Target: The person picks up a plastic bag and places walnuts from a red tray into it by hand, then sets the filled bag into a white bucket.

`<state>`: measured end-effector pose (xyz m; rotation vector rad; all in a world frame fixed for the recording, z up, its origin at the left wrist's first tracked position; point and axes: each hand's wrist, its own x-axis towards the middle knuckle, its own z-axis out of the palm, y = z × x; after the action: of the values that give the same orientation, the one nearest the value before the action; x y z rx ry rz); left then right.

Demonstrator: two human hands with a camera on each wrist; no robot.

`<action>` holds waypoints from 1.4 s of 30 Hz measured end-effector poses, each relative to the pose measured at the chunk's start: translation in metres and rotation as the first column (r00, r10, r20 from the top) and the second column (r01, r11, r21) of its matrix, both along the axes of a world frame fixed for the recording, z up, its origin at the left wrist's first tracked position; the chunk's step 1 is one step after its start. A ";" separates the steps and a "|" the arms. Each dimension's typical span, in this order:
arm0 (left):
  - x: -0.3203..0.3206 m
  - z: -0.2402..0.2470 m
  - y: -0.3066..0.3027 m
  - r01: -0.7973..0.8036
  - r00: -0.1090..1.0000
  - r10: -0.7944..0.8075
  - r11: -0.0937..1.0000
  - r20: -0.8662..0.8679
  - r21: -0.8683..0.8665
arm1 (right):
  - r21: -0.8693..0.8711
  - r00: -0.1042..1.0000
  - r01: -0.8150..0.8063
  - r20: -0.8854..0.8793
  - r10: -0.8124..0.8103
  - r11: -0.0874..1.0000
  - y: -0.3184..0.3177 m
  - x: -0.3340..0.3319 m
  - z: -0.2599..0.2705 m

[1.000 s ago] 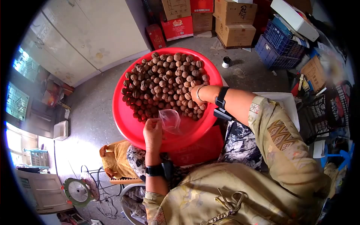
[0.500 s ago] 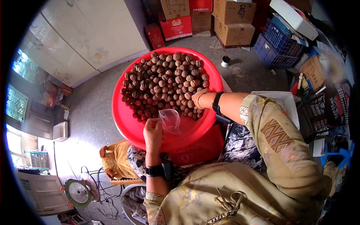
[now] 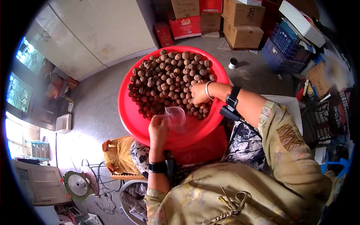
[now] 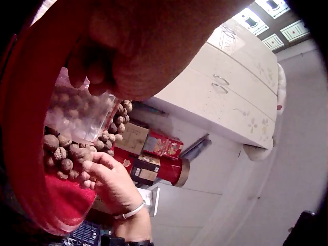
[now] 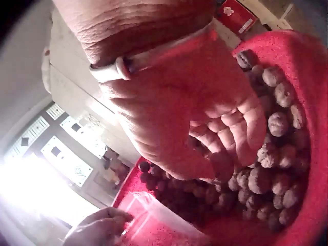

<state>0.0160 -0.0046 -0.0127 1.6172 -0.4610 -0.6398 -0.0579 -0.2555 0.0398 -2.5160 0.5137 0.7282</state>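
Observation:
Many walnuts [image 3: 170, 80] lie heaped in a round red basin [image 3: 125, 108]. At the basin's near side, my left hand [image 3: 158, 131] pinches the edge of a clear plastic bag [image 3: 175, 119] between thumb and fingers; the bag looks empty in the head view. My right hand [image 3: 201, 93] is over the right part of the heap, behind and right of the bag. In the right wrist view, the fingers of my right hand [image 5: 205, 118] are curled inward around a walnut partly hidden in the palm. The left wrist view shows this right hand [image 4: 115, 187] against the walnuts [image 4: 65, 164].
Cardboard boxes [image 3: 243, 35] and red boxes [image 3: 185, 27] stand beyond the basin. Blue crates [image 3: 287, 47] are at the back right, with a small can [image 3: 233, 63] on the floor. A white container [image 3: 288, 107] sits beside my right forearm, and a fan [image 3: 77, 184] at lower left.
The head view has shifted, so the basin appears farther right. My right hand has drawn back slightly over the walnuts, its fingers now more curled. My left hand keeps its pinch on the bag.

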 end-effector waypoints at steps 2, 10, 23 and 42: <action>0.000 -0.001 -0.001 0.005 1.000 -0.005 1.000 0.011 -0.013 | 0.144 0.993 0.077 0.072 -0.088 0.987 0.004 -0.003 0.011; -0.003 0.009 -0.003 -0.020 1.000 0.021 0.998 -0.009 0.060 | 0.329 0.943 -0.064 0.328 -0.051 0.942 0.027 0.000 0.018; -0.007 0.013 -0.004 -0.032 0.999 0.032 0.999 0.002 0.033 | -0.016 0.798 0.286 0.558 -0.228 0.958 -0.050 0.003 0.018; -0.007 0.014 -0.001 0.011 1.000 -0.011 0.999 0.003 0.036 | -0.378 0.929 0.367 0.185 -0.319 0.850 -0.039 0.005 -0.008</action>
<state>0.0094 -0.0056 0.0011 1.6504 -0.4632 -0.6573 -0.0525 -0.2947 0.0318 -2.7024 1.1434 0.3590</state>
